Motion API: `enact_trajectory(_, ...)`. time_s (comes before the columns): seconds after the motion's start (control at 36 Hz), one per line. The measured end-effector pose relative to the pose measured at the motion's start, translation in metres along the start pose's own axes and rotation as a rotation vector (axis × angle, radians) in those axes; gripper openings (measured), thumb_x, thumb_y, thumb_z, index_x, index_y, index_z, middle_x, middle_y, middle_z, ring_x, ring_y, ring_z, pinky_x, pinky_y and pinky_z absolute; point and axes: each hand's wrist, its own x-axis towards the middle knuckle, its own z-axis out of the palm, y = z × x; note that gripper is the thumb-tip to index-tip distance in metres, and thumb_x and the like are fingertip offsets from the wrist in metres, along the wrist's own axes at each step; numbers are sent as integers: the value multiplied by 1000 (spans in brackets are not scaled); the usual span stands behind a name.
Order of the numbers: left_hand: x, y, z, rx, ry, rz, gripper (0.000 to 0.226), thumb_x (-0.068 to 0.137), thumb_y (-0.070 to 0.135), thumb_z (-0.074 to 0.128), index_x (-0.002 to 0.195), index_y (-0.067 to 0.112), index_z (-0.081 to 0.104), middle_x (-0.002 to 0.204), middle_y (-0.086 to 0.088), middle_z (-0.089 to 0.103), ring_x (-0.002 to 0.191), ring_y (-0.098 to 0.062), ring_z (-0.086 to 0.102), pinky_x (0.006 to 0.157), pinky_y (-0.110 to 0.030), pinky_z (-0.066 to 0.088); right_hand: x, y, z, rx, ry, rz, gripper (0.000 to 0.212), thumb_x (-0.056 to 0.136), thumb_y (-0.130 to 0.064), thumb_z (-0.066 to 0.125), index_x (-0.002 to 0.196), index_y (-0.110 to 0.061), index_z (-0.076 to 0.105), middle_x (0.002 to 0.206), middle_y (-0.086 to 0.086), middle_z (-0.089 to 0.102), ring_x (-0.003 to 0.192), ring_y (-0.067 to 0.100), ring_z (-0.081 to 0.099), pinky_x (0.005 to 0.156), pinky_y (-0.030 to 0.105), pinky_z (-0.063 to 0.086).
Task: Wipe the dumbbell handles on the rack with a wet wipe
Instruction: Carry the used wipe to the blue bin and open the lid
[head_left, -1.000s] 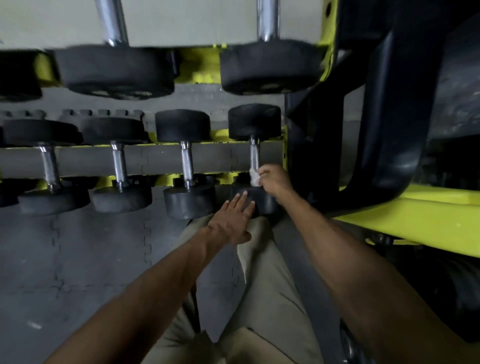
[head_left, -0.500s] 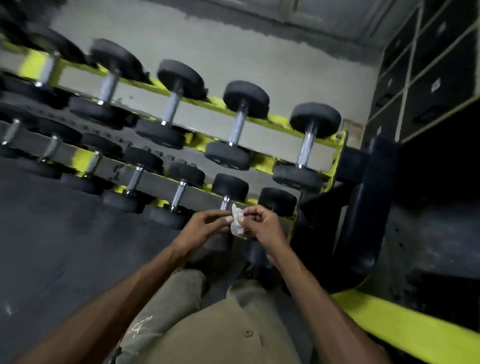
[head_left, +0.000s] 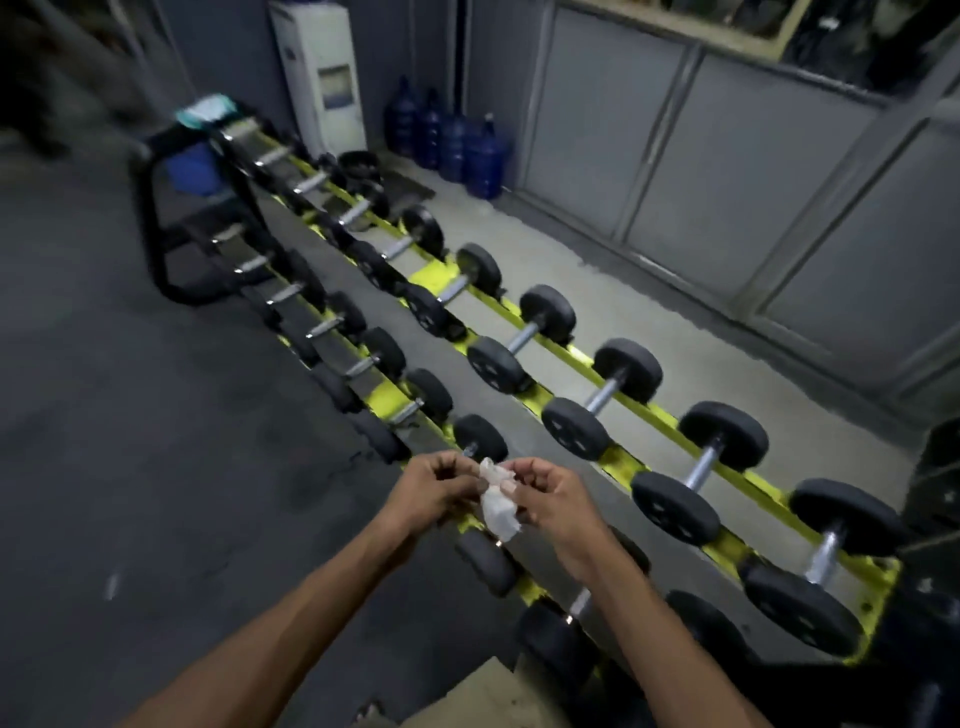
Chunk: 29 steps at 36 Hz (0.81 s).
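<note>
The wet wipe (head_left: 497, 505) is pinched between the left hand (head_left: 435, 487) and the right hand (head_left: 551, 493), both with fingers curled on it, so each grip is closed on the wipe. It is held up in the air over the low row of the rack (head_left: 571, 358). The nearest dumbbell handle (head_left: 579, 603) lies below and to the right, nearer the right hand, and is pointed away across the rails.

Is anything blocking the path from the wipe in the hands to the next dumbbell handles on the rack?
Nothing visible does. Both the left hand and right hand pinch the wet wipe above the lower rail; the dumbbell handles lie exposed on the rack.
</note>
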Motion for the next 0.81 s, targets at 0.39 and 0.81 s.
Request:
enact_trajectory(0.39, -26, 48, -258, -319, 395, 128, 8, 93, -6, 67, 89, 0, 71, 83, -20, 70, 73, -25, 69, 81, -44, 65, 109, -71, 242, 160, -230, -20, 16, 93, 14, 51, 96, 6, 65, 90, 23, 70, 77, 27, 70, 69, 31, 61)
enact_trajectory(0.81, 55, 64, -490, -222, 643, 124, 5, 96, 1, 68, 99, -2, 68, 75, -14, 69, 67, -20, 68, 81, -40, 61, 295, -108, 465, -184, -385, -156, 9, 91, 2, 66, 98, 7, 62, 77, 12, 67, 63, 18, 58, 60, 35, 55)
